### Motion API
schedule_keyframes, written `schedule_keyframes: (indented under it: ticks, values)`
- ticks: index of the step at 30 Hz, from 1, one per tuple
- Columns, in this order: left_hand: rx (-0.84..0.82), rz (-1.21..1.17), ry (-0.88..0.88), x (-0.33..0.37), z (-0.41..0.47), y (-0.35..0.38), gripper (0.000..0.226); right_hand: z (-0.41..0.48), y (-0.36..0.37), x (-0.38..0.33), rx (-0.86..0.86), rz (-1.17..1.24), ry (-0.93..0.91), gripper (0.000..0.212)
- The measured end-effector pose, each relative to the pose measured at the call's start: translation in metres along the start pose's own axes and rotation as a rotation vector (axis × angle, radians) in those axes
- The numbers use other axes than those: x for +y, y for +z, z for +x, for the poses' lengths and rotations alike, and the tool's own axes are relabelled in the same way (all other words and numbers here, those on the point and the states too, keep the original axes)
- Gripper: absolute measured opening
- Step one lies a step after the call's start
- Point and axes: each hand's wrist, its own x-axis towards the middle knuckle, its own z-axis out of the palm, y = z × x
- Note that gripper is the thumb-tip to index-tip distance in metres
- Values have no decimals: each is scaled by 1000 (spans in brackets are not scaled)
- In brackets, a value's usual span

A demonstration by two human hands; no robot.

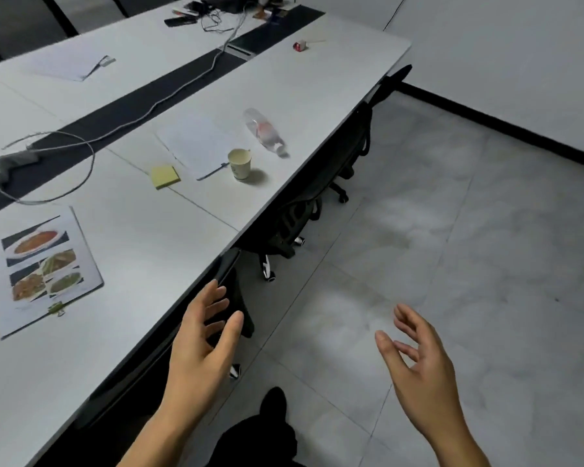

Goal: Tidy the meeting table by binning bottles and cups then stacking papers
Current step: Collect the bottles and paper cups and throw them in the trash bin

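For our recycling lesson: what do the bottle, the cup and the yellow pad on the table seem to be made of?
Bottle: probably clear plastic; it is see-through and glossy, with a red label.
Cup: likely paper; it has a matte cream wall with a faint printed mark.
Yellow pad: matte paper; it looks like a block of stacked sticky notes.

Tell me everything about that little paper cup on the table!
The paper cup is cream-coloured, with a faint greenish print low on its side. It stands upright, open mouth up, on the white table near the edge by the chairs. A sheet of paper with a pen lies right beside it, and a clear plastic bottle lies on its side just behind. Nobody is holding it.
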Motion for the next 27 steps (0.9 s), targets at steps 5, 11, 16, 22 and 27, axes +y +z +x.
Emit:
schedule_keyframes:
  ticks: [5,11,16,22,27]
  values:
    - [-55,79,144,71,144,69,56,135,-32,-29,92,31,-52,52]
    - [-10,136,209,103,265,154,56,292,-39,-26,58,98,-80,50]
    - [121,128,38,104,316,219,55,428,-28,-27,-154,93,-90,47]
    - [331,109,-76,118,361,239,60,572,24,-82,-509,-1,-214,47]
    - [539,90,-225,90,391,227,61,642,97,-128,-679,-75,-336,52]
